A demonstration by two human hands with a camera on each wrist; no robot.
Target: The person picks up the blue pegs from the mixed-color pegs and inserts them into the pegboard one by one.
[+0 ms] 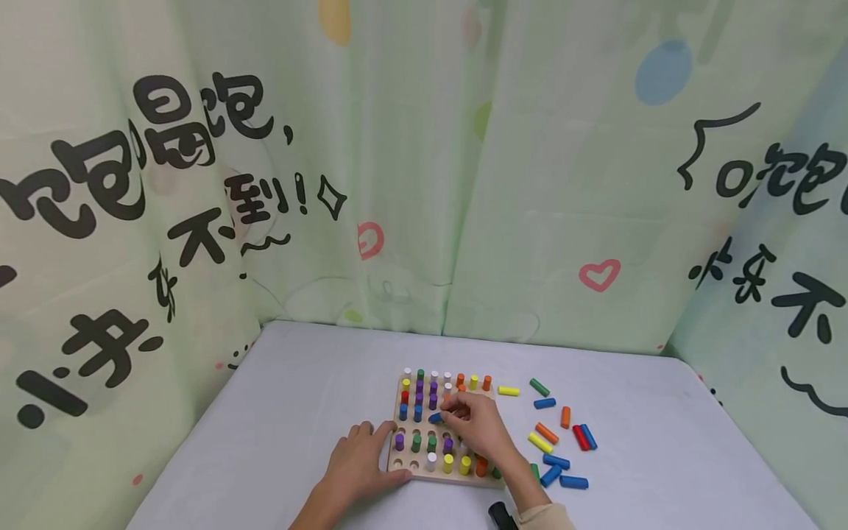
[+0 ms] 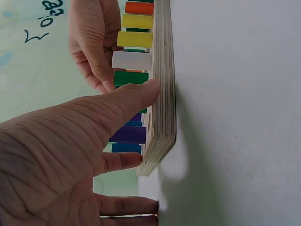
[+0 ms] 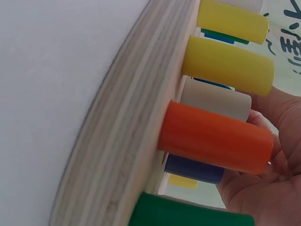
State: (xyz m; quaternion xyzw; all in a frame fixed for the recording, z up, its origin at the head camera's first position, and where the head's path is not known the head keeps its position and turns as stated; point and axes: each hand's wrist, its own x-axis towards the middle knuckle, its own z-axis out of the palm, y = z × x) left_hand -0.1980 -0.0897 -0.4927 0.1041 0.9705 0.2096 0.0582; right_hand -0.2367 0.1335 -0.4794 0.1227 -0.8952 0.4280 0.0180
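Observation:
A wooden peg board [image 1: 450, 480] with round holes stands on the white table, holding rows of coloured pegs. My right hand [image 1: 480, 423] reaches over its middle from the right. Thumb and fingers pinch a blue peg [image 1: 435, 417] that lies tilted, close over a row of holes. My left hand [image 1: 360, 460] touches the board's left side with its fingers fairly straight. In the left wrist view its thumb [image 2: 134, 96] presses the board's front edge near a green peg [image 2: 131, 77]. The right wrist view has the right palm [image 3: 263, 188] behind an orange peg [image 3: 216, 136]; its fingertips are hidden there.
Loose pegs lie on the table to the right of the board, among them a red peg [image 1: 581, 438], a yellow peg [image 1: 539, 442] and several blue ones. A black object [image 1: 502, 516] sits by the right sleeve [image 1: 546, 517]. Printed curtains [image 1: 530, 184] surround the table.

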